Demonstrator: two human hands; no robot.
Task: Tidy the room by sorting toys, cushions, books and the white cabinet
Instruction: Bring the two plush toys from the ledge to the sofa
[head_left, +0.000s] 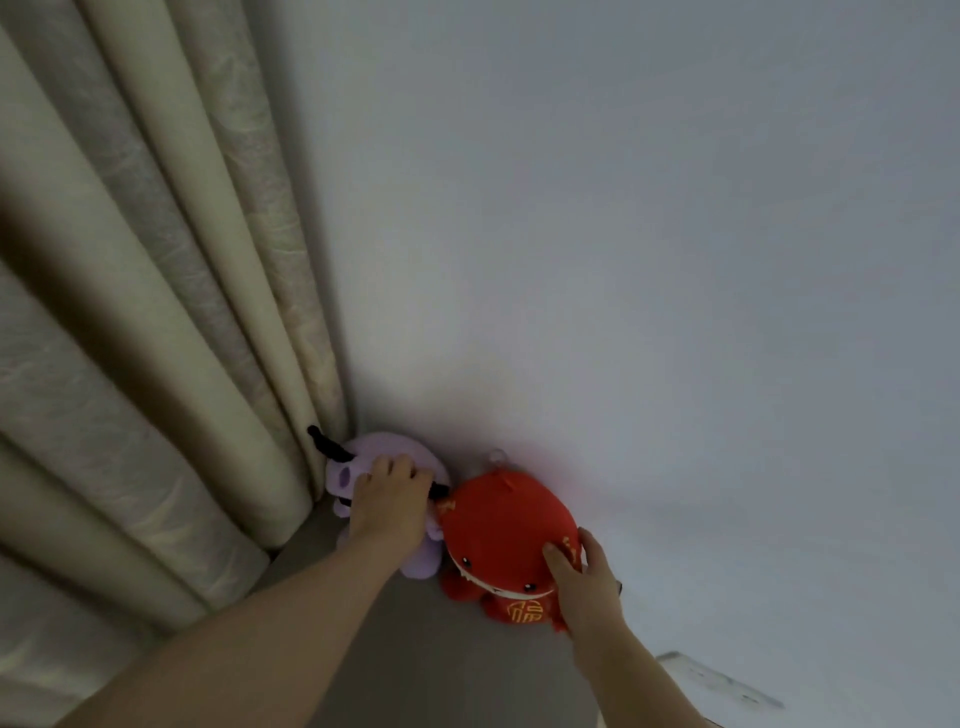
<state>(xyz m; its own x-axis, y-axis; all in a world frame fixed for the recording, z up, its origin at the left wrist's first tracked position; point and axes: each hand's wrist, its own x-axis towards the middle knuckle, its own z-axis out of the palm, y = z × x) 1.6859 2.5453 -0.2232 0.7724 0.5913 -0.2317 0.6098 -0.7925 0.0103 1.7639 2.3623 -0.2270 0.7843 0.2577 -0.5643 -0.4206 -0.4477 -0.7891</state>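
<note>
A purple plush toy (353, 470) with black horns sits in the corner where the curtain meets the wall. My left hand (387, 501) lies on top of it with fingers curled over its head. Right beside it, touching, sits a red plush toy (498, 525) with gold embroidery and a small face. My right hand (584, 577) holds the red toy's right side, thumb on its front and fingers round its edge. Both toys rest on a grey surface against the white wall.
Beige pleated curtains (156, 338) hang along the left side. A plain white wall (649, 260) fills the right. A grey surface (415, 649) lies below the toys. A white wall plate (722, 683) shows at the lower right.
</note>
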